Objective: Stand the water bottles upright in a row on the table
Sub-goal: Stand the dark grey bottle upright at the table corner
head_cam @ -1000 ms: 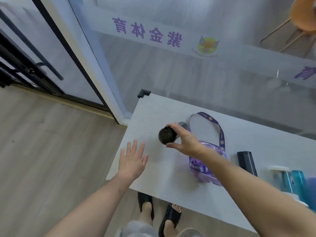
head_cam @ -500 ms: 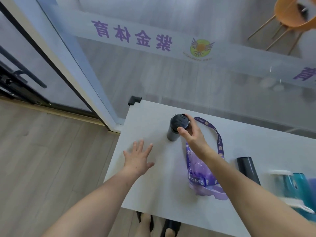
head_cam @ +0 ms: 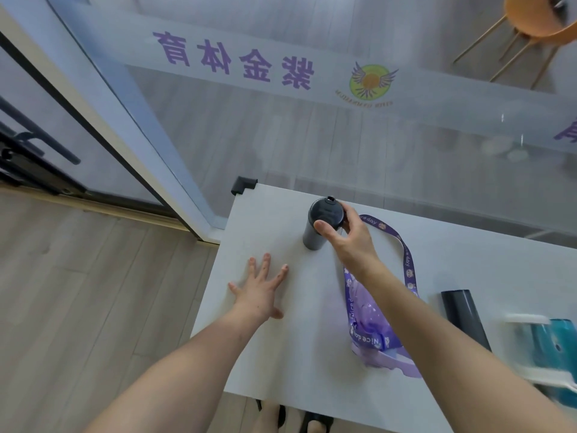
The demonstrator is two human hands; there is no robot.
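A dark grey bottle (head_cam: 313, 234) with a black lid stands upright near the far left corner of the white table (head_cam: 281, 354). My right hand (head_cam: 346, 237) grips it around the lid. My left hand (head_cam: 260, 290) lies flat on the table with fingers spread, to the left of and nearer than the bottle. A purple bottle (head_cam: 373, 326) with a purple strap lies on its side under my right forearm. Another dark grey bottle (head_cam: 463, 315) lies further right. A teal bottle (head_cam: 552, 348) with a white lid lies at the right edge.
A glass wall with purple lettering (head_cam: 237, 57) runs just behind the table. A black corner guard (head_cam: 243, 184) caps the table's far left corner. Wooden floor (head_cam: 78, 292) lies to the left. An orange chair (head_cam: 537, 20) shows beyond the glass.
My right hand turned the dark grey bottle from tilted in the air to upright and set it on the table. My left hand stayed flat on the table.
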